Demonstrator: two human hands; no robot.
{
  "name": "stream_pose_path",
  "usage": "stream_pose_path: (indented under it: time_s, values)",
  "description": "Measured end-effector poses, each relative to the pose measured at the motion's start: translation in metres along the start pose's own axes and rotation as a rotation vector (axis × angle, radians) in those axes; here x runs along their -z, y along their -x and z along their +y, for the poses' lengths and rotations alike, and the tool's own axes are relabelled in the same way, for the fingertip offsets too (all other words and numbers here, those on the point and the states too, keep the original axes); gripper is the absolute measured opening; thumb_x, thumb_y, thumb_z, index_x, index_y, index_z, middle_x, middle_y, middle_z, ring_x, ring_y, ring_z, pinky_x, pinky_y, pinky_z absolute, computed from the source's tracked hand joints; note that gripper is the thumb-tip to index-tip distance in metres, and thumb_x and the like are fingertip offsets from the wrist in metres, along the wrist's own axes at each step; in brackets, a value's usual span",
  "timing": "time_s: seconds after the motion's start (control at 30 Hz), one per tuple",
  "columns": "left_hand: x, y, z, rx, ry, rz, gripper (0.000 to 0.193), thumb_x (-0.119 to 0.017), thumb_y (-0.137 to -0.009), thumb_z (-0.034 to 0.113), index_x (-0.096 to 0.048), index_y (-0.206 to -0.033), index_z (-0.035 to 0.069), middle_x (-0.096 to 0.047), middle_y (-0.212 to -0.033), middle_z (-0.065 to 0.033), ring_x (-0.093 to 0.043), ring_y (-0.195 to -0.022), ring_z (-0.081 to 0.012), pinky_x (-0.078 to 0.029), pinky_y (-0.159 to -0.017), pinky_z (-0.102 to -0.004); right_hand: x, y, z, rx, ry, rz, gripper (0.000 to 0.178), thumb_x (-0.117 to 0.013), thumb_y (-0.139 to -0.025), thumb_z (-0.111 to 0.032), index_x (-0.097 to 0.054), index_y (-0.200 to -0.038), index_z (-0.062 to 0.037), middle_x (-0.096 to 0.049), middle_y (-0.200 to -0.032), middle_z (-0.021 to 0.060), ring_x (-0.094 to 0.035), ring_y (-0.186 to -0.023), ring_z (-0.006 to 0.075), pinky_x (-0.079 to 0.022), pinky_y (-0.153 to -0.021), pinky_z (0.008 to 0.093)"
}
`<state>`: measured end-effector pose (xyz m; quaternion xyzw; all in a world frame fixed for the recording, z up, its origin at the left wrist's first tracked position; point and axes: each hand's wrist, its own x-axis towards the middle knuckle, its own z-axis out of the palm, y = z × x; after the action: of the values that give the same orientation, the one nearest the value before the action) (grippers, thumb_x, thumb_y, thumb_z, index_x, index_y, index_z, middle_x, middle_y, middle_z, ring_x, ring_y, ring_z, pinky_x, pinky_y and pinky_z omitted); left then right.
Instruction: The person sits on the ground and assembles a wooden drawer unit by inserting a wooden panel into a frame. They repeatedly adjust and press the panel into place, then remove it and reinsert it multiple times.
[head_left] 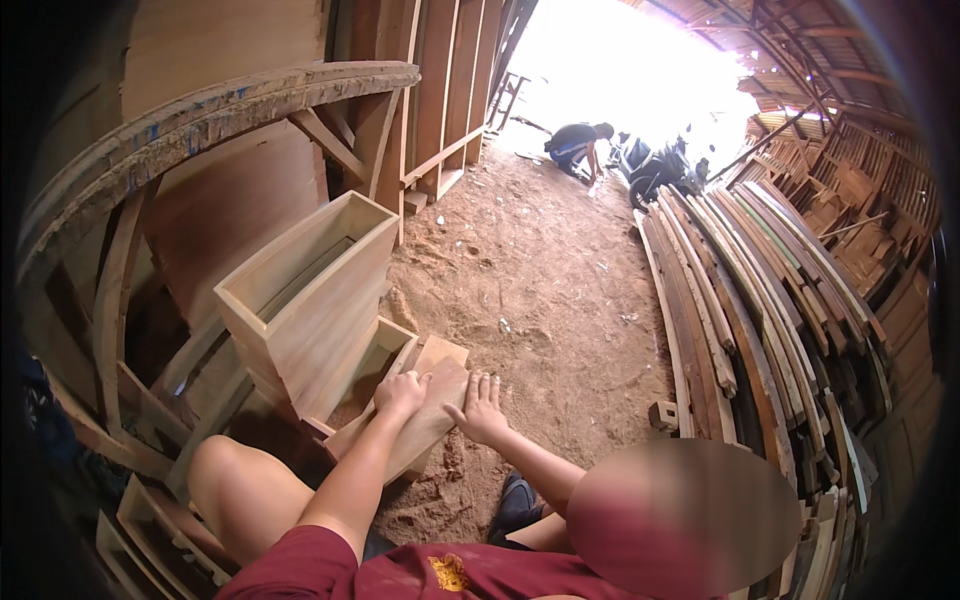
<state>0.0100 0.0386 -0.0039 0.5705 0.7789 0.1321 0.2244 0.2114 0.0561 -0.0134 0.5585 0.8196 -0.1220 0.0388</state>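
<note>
Head view: left hand (401, 394) bent over the top of a pale wooden piece (432, 414) — can't tell if it grips the edge or something under the palm. Right hand (482, 409) open flat, fingers spread against the piece's right side, probably bracing it. The piece sits low in front of the person, between the knees, likely for reach and steadiness. Open wooden box (325, 310) stands just left, perhaps parked within reach. Plank stack (715, 300) lies well apart at right, lengthwise — seemingly keeping the dirt floor (540, 270) walkable.
</note>
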Motion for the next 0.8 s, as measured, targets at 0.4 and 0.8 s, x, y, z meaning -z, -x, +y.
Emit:
stream_pose_path:
  time_s: [0.4, 0.8]
  values:
    - [0.001, 0.0, 0.001, 0.015, 0.037, -0.022, 0.061, -0.039, -0.104, 0.06, -0.073, -0.117, 0.012, -0.073, -0.121, -0.0179, -0.069, -0.115, -0.0367, -0.054, -0.098, -0.0513, 0.003, -0.007, -0.004, 0.069, 0.036, 0.001, 0.115, -0.023, -0.096, -0.083, 0.001, -0.162, 0.008, -0.003, -0.166, 0.0386, 0.003, -0.157, 0.0509, 0.002, -0.123, 0.0665]
    - [0.004, -0.001, 0.0, 0.005, 0.015, -0.013, 0.061, -0.039, -0.105, 0.06, -0.072, -0.121, 0.012, -0.074, -0.12, -0.0194, -0.07, -0.114, -0.0354, -0.055, -0.096, -0.0494, 0.001, 0.003, -0.029, 0.134, 0.141, -0.045, 0.114, -0.027, -0.097, -0.082, -0.001, -0.162, 0.0089, -0.003, -0.167, 0.0381, 0.003, -0.157, 0.0508, 0.0, -0.124, 0.066]
